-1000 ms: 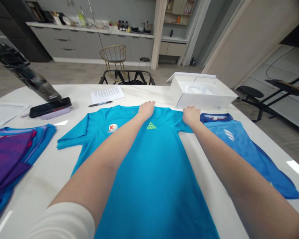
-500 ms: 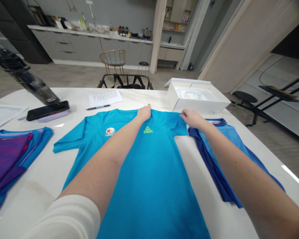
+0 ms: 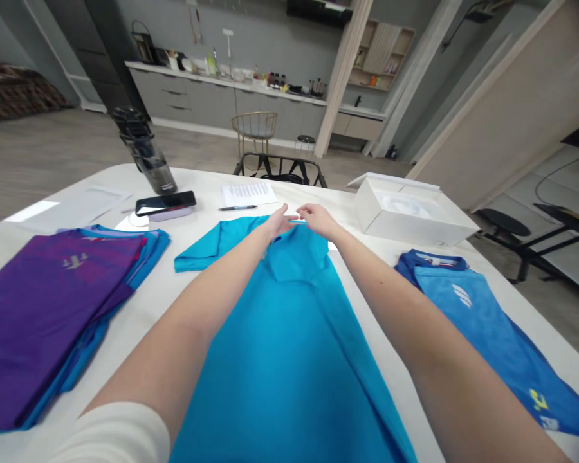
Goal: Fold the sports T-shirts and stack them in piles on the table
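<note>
A turquoise T-shirt (image 3: 280, 334) lies lengthwise before me. Its right side is turned inward in a long fold, while the left sleeve (image 3: 197, 251) spreads flat. At the collar end, my left hand (image 3: 278, 222) rests on the cloth, thumb raised apart from the fingers. Close beside it, my right hand (image 3: 318, 220) has its fingers curled together at the top edge of the folded part, pinching the fabric. The chest prints are covered by the fold and my left arm.
Left stands a stack of folded shirts (image 3: 53, 308), purple on top. A blue shirt (image 3: 482, 308) lies right. Behind are a white box (image 3: 415, 222), printed paper (image 3: 249, 193), a pen (image 3: 237, 208), a phone (image 3: 165, 203) and a clear bottle (image 3: 152, 164).
My right hand has brought the right sleeve and side inward over the shirt, ending beside my left hand. My left fingers have loosened at the collar. The view has swung left.
</note>
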The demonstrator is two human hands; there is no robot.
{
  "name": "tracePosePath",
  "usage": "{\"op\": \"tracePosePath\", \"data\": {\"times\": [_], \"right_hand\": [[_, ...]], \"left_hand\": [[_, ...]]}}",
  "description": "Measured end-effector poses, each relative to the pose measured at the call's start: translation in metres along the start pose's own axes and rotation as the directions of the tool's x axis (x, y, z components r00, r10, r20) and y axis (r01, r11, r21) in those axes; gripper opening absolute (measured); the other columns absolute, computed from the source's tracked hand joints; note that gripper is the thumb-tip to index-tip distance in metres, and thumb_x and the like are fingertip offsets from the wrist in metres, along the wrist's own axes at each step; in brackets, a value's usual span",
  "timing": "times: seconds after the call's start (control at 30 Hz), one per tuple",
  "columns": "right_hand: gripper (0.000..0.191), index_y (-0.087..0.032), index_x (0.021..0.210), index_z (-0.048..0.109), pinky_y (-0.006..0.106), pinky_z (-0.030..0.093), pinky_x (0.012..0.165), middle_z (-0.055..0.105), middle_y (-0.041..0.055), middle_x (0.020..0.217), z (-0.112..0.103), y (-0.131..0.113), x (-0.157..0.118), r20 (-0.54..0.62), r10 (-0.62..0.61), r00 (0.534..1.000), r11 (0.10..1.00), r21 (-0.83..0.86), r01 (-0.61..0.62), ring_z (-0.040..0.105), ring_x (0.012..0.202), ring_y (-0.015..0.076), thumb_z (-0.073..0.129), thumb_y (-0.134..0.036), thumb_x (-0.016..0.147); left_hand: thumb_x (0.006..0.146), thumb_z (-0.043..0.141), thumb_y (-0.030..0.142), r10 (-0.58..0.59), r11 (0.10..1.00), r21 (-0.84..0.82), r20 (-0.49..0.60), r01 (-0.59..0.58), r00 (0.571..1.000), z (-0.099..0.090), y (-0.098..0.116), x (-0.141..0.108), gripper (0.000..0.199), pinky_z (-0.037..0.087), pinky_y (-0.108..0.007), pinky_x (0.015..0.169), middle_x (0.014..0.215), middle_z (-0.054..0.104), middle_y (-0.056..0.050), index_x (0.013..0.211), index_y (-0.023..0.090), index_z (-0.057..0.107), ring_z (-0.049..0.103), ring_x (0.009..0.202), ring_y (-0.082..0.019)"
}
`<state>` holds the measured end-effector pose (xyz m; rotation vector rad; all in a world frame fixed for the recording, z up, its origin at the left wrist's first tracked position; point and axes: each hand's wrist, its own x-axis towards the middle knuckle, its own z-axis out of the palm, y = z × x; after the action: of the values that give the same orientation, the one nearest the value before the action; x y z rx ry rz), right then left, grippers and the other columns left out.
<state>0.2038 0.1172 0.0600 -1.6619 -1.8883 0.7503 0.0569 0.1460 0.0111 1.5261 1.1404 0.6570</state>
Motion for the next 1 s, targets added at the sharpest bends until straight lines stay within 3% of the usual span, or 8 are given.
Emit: {"op": "tracePosePath", "data": {"times": [0.13,0.27,0.37,0.43,0.57,0.73,0.9,1.0], "right_hand": [[0.045,-0.025,0.133,0.068,0.060,0.044,0.106,0.057,0.0127,0.146,0.009,0.061,0.010,-0.113,0.028,0.993,0.886,-0.458,-0.077,0.048,0.134,0.0363,0.049,-0.020,0.093],[0.042,-0.028,0.130,0.071,0.064,0.041,0.107,0.050,0.0116,0.153,0.007,0.103,0.012,-0.026,0.059,0.998,0.848,-0.526,-0.064,0.041,0.139,0.0372,0.049,-0.027,0.093],[0.032,-0.023,0.118,0.073,0.055,0.044,0.106,0.055,0.0145,0.143,0.008,0.117,0.011,-0.030,0.015,0.999,0.859,-0.511,-0.028,0.046,0.134,0.0343,0.056,-0.033,0.092],[0.027,-0.019,0.110,0.073,0.048,0.045,0.105,0.060,0.0158,0.132,0.006,0.120,0.011,-0.077,-0.021,0.997,0.885,-0.465,-0.017,0.051,0.127,0.0312,0.058,-0.033,0.092],[0.023,-0.017,0.104,0.071,0.043,0.044,0.106,0.065,0.0140,0.119,-0.008,0.113,0.016,-0.234,-0.085,0.969,0.950,-0.313,0.008,0.057,0.116,0.0276,0.058,-0.032,0.092],[0.026,-0.018,0.108,0.069,0.045,0.047,0.101,0.064,0.0143,0.122,-0.010,0.092,0.035,-0.307,-0.018,0.952,0.962,-0.266,-0.068,0.058,0.112,0.0284,0.056,-0.035,0.094],[0.040,-0.025,0.133,0.063,0.064,0.043,0.104,0.053,0.0167,0.145,0.024,0.090,0.032,-0.238,0.095,0.967,0.900,-0.393,-0.186,0.046,0.134,0.0373,0.053,-0.038,0.097],[0.051,-0.025,0.148,0.052,0.072,0.036,0.108,0.041,0.0179,0.160,0.038,0.093,0.013,-0.186,0.073,0.980,0.881,-0.449,-0.151,0.038,0.143,0.0394,0.048,-0.042,0.101]], "left_hand": [[0.088,0.054,0.076,-0.213,0.968,-0.114,0.106,0.224,0.971,-0.028,-0.021,-0.034,0.070,0.059,-0.037,0.083,0.120,0.074,-0.018,0.124,0.016,0.064,0.072,0.104,-0.027],[0.070,0.083,0.057,-0.143,0.920,0.352,-0.103,0.170,0.984,-0.013,-0.023,-0.051,0.067,0.057,-0.038,0.088,0.124,0.072,-0.017,0.121,0.016,0.068,0.069,0.111,-0.033],[0.077,0.077,0.034,-0.063,0.771,0.619,-0.160,0.149,0.985,0.004,-0.022,-0.059,0.042,0.055,-0.043,0.091,0.123,0.072,-0.019,0.114,0.014,0.071,0.068,0.114,-0.037],[0.086,0.063,0.026,0.004,0.759,0.638,-0.207,0.132,0.978,0.010,-0.023,-0.063,0.028,0.054,-0.044,0.092,0.119,0.073,-0.018,0.111,0.015,0.071,0.068,0.112,-0.035],[0.093,0.047,0.022,0.078,0.917,0.394,-0.324,0.060,0.943,0.000,-0.020,-0.058,0.025,0.054,-0.038,0.089,0.103,0.076,-0.010,0.098,0.018,0.072,0.069,0.103,-0.026],[0.089,0.059,0.025,-0.124,0.990,0.028,-0.319,0.141,0.940,-0.034,-0.022,-0.041,0.015,0.053,-0.031,0.073,0.090,0.075,-0.006,0.096,0.018,0.071,0.069,0.083,-0.021],[0.085,0.073,0.052,-0.126,0.950,0.217,-0.388,0.224,0.913,-0.055,-0.046,-0.046,0.049,0.052,-0.033,0.088,0.122,0.073,-0.013,0.119,0.017,0.066,0.068,0.110,-0.027],[0.085,0.074,0.028,0.004,0.895,0.423,-0.331,0.144,0.943,-0.056,-0.055,-0.057,0.053,0.051,-0.032,0.094,0.134,0.067,-0.013,0.135,0.019,0.058,0.065,0.118,-0.025]]}}
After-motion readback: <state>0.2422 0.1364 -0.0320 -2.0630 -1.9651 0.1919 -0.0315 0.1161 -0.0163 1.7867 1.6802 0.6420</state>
